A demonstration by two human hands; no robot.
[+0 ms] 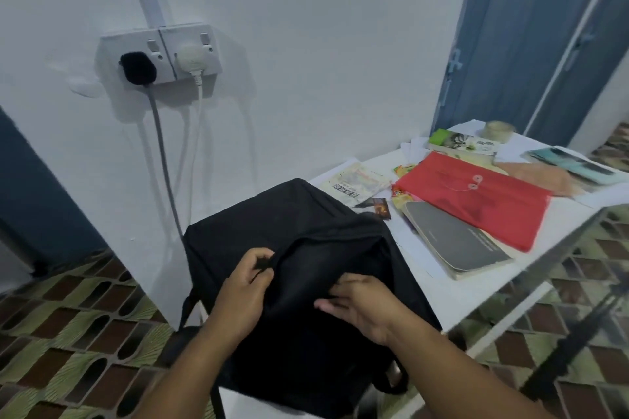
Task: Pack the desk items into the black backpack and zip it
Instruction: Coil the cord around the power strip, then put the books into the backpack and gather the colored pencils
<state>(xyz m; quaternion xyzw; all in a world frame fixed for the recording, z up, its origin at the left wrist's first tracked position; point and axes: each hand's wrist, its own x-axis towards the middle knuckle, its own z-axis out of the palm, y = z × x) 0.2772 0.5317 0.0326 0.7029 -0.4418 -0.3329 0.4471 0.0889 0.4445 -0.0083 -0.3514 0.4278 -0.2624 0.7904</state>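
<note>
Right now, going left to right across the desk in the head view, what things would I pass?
Black backpack → printed booklet → grey book → red envelope folder → tape roll → teal-covered book at the far right edge.

— Where are the arms?

— Both bare forearms come up from the bottom edge and lean toward each other, wrists fairly straight.

— And the left hand (pixel 243 286)?

— It is seen from the back, knuckles up. Its fingers (pixel 262 257) are curled in toward the thumb, pinching a fold of the black backpack (pixel 272 214) fabric between them.

— The right hand (pixel 362 304)?

— Just beside the left, a little lower and nearer. Its fingers point left and curl over a ridge of the same fabric, the thumb lying below them, so the cloth is gripped between thumb and fingers.

— Do the hands touch?

— No, a short gap lies between them.
</note>
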